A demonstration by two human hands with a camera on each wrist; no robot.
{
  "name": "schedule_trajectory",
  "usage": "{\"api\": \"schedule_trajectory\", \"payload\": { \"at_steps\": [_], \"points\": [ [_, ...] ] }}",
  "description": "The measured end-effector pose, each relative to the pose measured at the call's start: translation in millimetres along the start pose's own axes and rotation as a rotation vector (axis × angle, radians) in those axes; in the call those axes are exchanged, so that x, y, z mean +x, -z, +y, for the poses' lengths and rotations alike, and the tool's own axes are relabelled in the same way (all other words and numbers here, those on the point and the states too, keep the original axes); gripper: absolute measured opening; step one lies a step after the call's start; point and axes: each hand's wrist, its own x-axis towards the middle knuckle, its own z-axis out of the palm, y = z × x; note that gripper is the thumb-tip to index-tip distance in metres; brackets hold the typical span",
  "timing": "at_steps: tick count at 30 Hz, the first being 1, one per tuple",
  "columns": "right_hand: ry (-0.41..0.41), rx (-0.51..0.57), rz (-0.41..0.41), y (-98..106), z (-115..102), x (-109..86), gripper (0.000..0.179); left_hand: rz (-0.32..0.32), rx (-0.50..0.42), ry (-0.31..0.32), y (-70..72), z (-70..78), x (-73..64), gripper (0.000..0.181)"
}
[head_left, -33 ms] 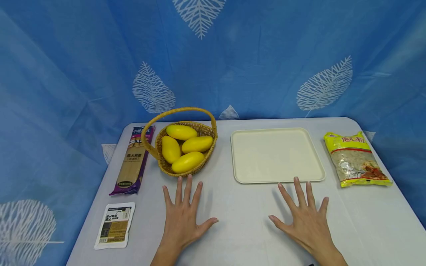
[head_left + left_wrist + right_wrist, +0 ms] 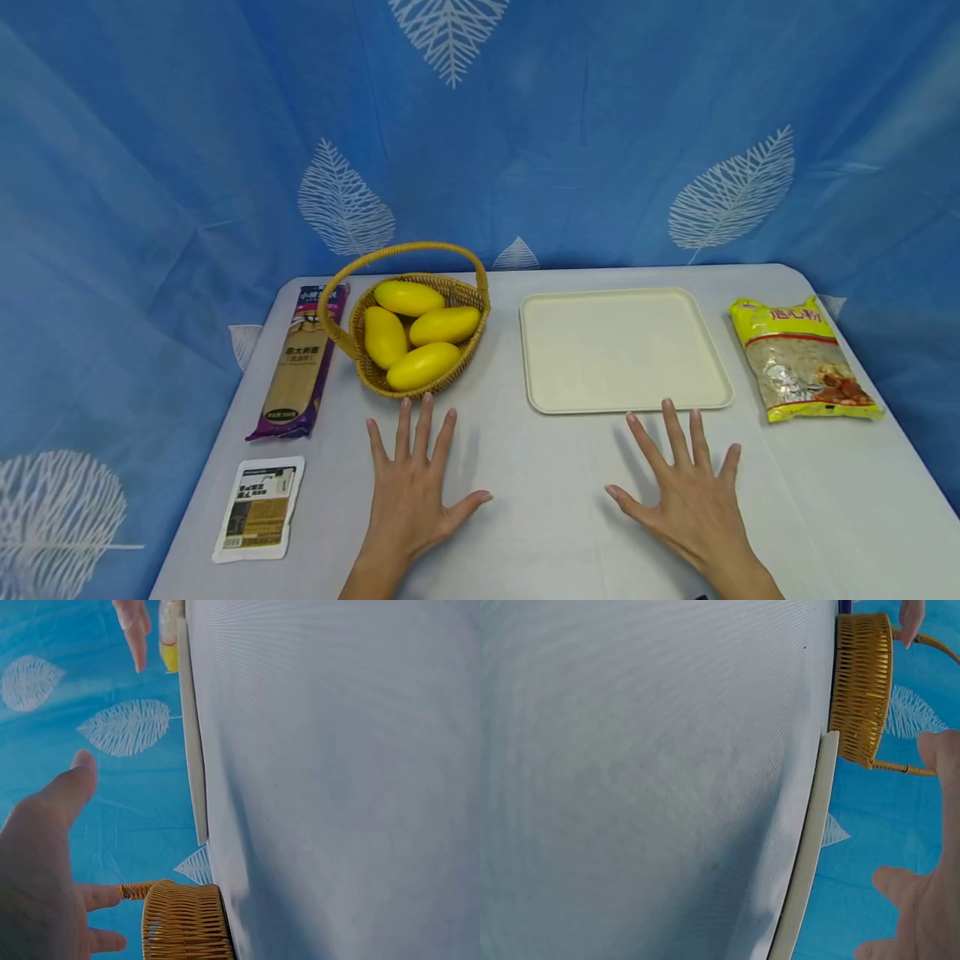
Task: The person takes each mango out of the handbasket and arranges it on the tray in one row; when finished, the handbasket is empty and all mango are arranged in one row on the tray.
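My left hand is spread with straight fingers and holds nothing. It hovers over the table, its fingertips near the front of a wicker basket with a tall handle. Several yellow mangoes lie in that basket. On the other side, my right hand is likewise spread and bare, just in front of a cream rectangular tray. Both wrist views show a gap between the hands and the tabletop; the left wrist view has the basket beyond the fingers, and the right wrist view has the tray's edge.
A long purple pack of noodles lies left of the basket, with a small white-edged packet nearer the front. At the far right is a yellow bag. Blue leaf-patterned cloth hangs behind the white table.
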Motion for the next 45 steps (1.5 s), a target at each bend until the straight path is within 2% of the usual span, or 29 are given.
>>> {"api": "schedule_trajectory", "payload": {
  "at_steps": [19, 25, 28, 34, 36, 40, 45],
  "points": [
    [0.022, 0.019, 0.014, 0.3, -4.5, 3.2, 0.099, -0.047, 0.015, 0.023, -0.1, -0.4, 0.6, 0.106],
    [0.031, 0.029, 0.018, 1.7, -7.3, 5.5, 0.099, -0.032, -0.007, 0.034, 2.6, -2.6, 2.3, 0.107],
    [0.045, 0.048, 0.018, 3.5, -11.1, 9.3, 0.098, 0.016, -0.077, 0.068, 5.4, -8.3, 5.9, 0.107],
    [0.096, 0.125, 0.038, 10.9, -25.7, 25.7, 0.094, 0.208, -0.296, 0.189, 8.5, -31.1, 20.1, 0.106],
    [0.119, 0.153, 0.046, 14.1, -31.9, 32.4, 0.093, 0.253, -0.356, 0.227, 7.1, -39.3, 25.5, 0.105],
    [0.180, 0.199, 0.074, 18.7, -45.7, 46.8, 0.089, 0.277, -0.468, 0.312, 1.7, -52.0, 34.5, 0.105],
    [0.273, 0.243, 0.118, 22.2, -63.5, 65.6, 0.085, 0.279, -0.641, 0.439, -9.7, -58.6, 42.4, 0.114]
  ]
}}
